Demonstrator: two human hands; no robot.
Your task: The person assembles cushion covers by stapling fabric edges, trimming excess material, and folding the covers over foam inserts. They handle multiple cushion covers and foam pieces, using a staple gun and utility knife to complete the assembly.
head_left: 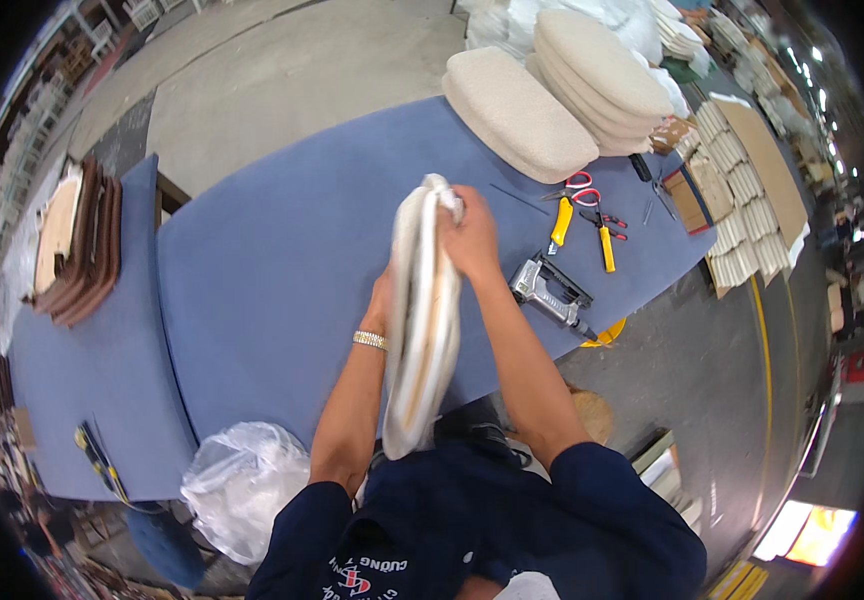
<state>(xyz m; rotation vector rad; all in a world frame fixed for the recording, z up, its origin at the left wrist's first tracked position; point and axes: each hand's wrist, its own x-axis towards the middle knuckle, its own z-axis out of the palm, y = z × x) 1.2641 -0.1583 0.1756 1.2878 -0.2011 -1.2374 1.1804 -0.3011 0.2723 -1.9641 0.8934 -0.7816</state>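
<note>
A cream upholstered seat pad (414,320) stands on edge between my hands over the blue-covered table (272,260). Its fabric wraps round a tan board-like layer showing along the side turned up, and it looks smeared by motion. My right hand (471,232) is closed on the far end of the pad, where fabric bunches under the fingers. On the pad's left side is my left hand (381,300), partly covered by the pad, with its fingers hidden behind it. The nearest tool, a silver staple gun (549,288), lies right of my right forearm.
Red-handled scissors (580,190), a yellow utility knife (561,224) and yellow-and-red-handled pliers (606,245) lie at the right. Cream pads (522,115) are stacked at the back right. Brown pads (92,245) sit on the left table, with a clear plastic bag (242,485) near me.
</note>
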